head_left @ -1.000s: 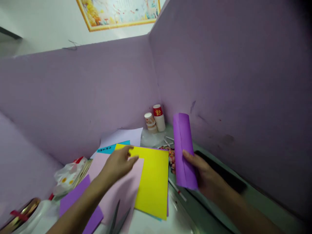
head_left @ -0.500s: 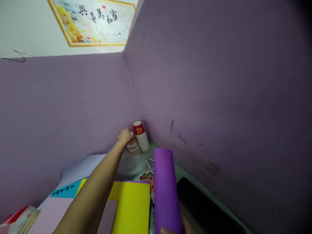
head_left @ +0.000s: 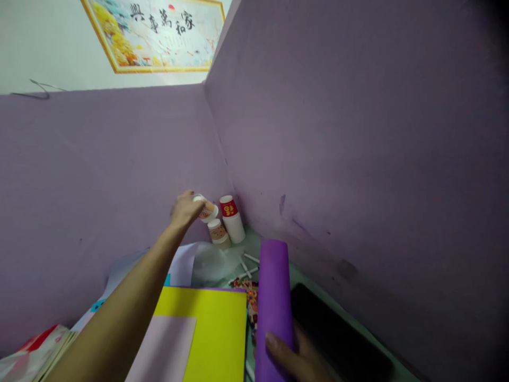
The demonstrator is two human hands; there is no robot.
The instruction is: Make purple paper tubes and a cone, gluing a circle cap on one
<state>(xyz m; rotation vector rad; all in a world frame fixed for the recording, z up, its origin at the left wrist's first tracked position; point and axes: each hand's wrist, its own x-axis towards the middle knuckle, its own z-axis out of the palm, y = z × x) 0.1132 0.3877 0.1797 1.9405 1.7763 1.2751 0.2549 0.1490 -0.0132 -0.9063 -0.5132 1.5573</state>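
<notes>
My left hand (head_left: 183, 208) is stretched out to the far corner and closed around a small paper cup (head_left: 207, 210), lifted clear of the cup (head_left: 218, 232) below it. A red and white stack of cups (head_left: 231, 218) stands just to the right, against the purple partition. My right hand (head_left: 295, 356) grips a rolled purple paper tube (head_left: 272, 297) near its lower end, holding it upright and tilted slightly away from me. Below the left arm lies a yellow sheet (head_left: 214, 329) with a pink sheet (head_left: 165, 347) on top.
Purple partition walls (head_left: 358, 159) close in the corner on the left, back and right. A black flat object (head_left: 338, 339) lies to the right of the tube. Clear plastic (head_left: 210, 265), thin white sticks (head_left: 248, 261) and a patterned packet (head_left: 249, 294) lie behind the sheets. A bag (head_left: 32, 353) sits at lower left.
My left hand left the paper sheets, reached to the corner, took the top small cup and lifted it off the one under it. The view tilted up; the tube stayed in my right hand.
</notes>
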